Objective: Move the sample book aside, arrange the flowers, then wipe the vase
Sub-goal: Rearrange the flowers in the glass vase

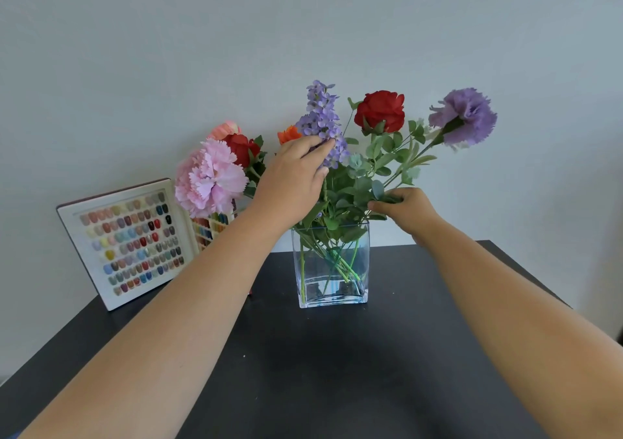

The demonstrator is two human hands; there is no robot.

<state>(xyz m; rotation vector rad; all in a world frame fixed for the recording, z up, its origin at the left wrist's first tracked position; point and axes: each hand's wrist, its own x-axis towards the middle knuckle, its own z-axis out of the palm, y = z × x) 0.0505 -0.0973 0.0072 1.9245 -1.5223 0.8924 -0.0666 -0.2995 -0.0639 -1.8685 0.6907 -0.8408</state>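
Far left on the black table [337, 371], the sample book [131, 241] stands open against the wall, rows of coloured nail tips facing out. A pink carnation [210, 178] leans left. The left hand [291, 182] pinches the lilac spike [323, 118], which stands near upright. The clear square vase [332, 266] sits mid-table. The right hand [403, 211] grips leafy stems; the purple carnation [467, 116] slants right.

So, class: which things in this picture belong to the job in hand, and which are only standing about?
Belong to the job:
sample book
flowers
glass vase
left hand, on the lilac spray
right hand, at the leafy stems

Only standing about:
black table
wall
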